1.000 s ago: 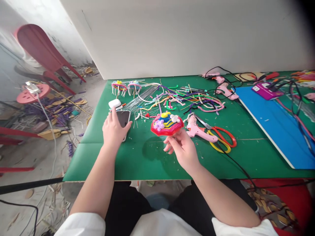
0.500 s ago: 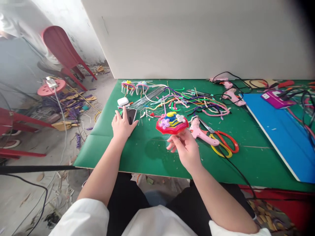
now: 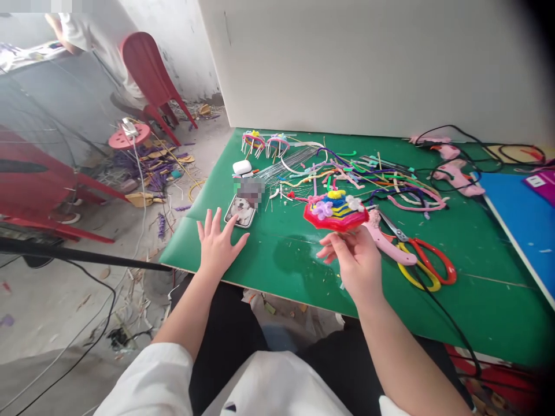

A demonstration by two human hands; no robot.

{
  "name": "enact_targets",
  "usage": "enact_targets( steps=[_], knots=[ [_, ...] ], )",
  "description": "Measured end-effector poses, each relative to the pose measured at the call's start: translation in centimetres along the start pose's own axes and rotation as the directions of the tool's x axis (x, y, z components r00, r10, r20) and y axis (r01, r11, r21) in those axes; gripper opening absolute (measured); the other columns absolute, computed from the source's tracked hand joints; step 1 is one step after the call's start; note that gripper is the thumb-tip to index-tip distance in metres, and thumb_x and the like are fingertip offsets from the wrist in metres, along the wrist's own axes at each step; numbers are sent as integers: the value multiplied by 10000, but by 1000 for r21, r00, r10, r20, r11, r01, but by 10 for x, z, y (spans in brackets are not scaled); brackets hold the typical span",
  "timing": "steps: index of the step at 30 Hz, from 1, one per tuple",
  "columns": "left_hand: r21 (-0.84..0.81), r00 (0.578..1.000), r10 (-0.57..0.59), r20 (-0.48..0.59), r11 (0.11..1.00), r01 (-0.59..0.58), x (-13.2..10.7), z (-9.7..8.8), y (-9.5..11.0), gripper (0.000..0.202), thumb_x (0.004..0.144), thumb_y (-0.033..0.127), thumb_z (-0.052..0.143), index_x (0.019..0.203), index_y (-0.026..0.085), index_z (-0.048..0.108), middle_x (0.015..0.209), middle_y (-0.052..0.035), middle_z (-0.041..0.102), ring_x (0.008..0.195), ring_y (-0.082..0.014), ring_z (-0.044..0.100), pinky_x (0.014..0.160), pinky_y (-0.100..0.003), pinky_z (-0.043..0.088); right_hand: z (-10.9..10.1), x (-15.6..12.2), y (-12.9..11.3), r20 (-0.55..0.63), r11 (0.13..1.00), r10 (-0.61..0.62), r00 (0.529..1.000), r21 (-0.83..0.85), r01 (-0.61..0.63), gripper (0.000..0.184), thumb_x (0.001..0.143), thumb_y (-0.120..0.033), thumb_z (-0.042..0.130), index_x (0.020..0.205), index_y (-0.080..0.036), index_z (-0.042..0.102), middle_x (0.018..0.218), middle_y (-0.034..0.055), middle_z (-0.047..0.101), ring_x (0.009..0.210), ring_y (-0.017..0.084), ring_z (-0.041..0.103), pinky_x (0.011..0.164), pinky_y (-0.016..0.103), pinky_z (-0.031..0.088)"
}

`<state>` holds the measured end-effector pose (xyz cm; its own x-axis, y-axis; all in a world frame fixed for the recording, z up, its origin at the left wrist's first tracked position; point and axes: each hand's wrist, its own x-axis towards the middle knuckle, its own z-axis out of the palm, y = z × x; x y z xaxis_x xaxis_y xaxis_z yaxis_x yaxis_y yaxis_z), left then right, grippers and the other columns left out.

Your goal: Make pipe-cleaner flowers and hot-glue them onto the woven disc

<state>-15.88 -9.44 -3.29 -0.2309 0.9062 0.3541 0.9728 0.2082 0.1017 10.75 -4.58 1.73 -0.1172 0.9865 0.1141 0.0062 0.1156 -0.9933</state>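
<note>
My left hand (image 3: 217, 242) lies with fingers spread at the table's left front, its index fingertip over the lower part of a phone (image 3: 241, 211). The phone's screen is lit and shows a dog picture. My right hand (image 3: 358, 260) is closed under a small pipe-cleaner umbrella (image 3: 336, 211), holding it above the table. The umbrella has a red rim, blue and yellow stripes, and purple, yellow and white flowers on top. What the fingers pinch beneath it is mostly hidden. A pink glue gun (image 3: 392, 245) and scissors (image 3: 427, 260) with red and yellow handles lie right of that hand.
Loose pipe cleaners (image 3: 416, 202) and thin wires (image 3: 295, 164) cover the back of the green table (image 3: 277, 271). Two flowered pieces (image 3: 254, 140) stand behind a white earbud case (image 3: 241, 167). A blue board (image 3: 515, 225) lies right. A person sits on a red chair (image 3: 147, 69).
My left hand has drawn back towards me, off most of the phone, and the phone's dark screen has lit up. My right hand still holds the umbrella. The view has turned left.
</note>
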Motion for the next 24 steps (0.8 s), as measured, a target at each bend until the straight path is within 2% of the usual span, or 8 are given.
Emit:
enact_targets(
  steps=[10, 12, 14, 16, 18, 20, 22, 24],
  knots=[
    [-46, 995, -7, 97, 999, 12, 2, -1, 1, 485, 833, 476, 516, 1263, 254, 538, 1473, -132, 334, 1401, -341, 199, 1078, -597, 207, -1, -1, -5, 25, 1000, 22, 999, 1, -22, 166, 857, -355, 561, 927, -226, 483, 727, -26, 633, 537, 115, 637, 438, 219, 512],
    [-108, 999, -16, 45, 994, 21, 3, -2, -3, 521, 842, 459, 511, 1310, 232, 482, 1470, -142, 337, 1395, -315, 232, 1087, -556, 235, -2, -1, -5, 25, 1000, 18, 1000, 2, -18, 168, 857, -358, 562, 925, -227, 482, 725, -27, 631, 539, 115, 637, 442, 220, 512],
    [-213, 996, -40, -78, 977, 22, 7, -7, -6, 539, 849, 430, 515, 1329, 195, 447, 1419, -155, 410, 1350, -276, 339, 1080, -478, 304, -3, -1, -5, 16, 1000, 7, 1000, 3, -7, 177, 854, -364, 564, 930, -226, 483, 724, -25, 633, 536, 117, 636, 438, 222, 509],
    [-328, 969, -99, -225, 944, 20, 14, -16, -8, 460, 858, 392, 519, 1260, 169, 508, 1244, -138, 574, 1199, -229, 515, 1015, -392, 402, -3, -1, -5, 8, 1000, 2, 1000, 2, -2, 185, 851, -369, 565, 936, -225, 486, 721, -24, 635, 532, 120, 635, 434, 223, 506],
    [-424, 927, -192, -323, 905, 40, 26, -31, -5, 309, 881, 354, 493, 1102, 175, 612, 905, -62, 683, 911, -176, 645, 880, -332, 486, -4, 0, -5, 4, 1000, 3, 1000, 1, -3, 190, 849, -374, 566, 935, -223, 489, 714, -23, 636, 528, 122, 633, 432, 225, 503],
    [-544, 901, -253, -352, 839, 22, 42, -48, 3, 269, 909, 313, 434, 1048, 187, 627, 653, 9, 614, 649, -128, 634, 717, -287, 520, -4, 0, -6, 7, 1000, 7, 1000, 5, -7, 194, 848, -376, 566, 938, -224, 489, 710, -23, 639, 525, 123, 632, 434, 228, 504],
    [-602, 831, -291, -474, 796, -65, 61, -62, 12, 285, 908, 223, 398, 1125, 198, 581, 709, 9, 613, 680, -122, 630, 739, -300, 522, -4, 0, -6, 16, 1000, 11, 1000, 12, -11, 198, 846, -378, 568, 947, -226, 490, 716, -21, 644, 525, 125, 632, 433, 231, 502],
    [-553, 751, -262, -606, 817, -161, 79, -70, 22, 284, 823, 96, 441, 999, 210, 633, 961, -30, 620, 984, -157, 595, 878, -336, 491, -3, 0, -5, 26, 1000, 15, 1000, 17, -15, 199, 846, -377, 568, 956, -228, 494, 726, -19, 647, 525, 125, 632, 432, 232, 500]
  ],
)
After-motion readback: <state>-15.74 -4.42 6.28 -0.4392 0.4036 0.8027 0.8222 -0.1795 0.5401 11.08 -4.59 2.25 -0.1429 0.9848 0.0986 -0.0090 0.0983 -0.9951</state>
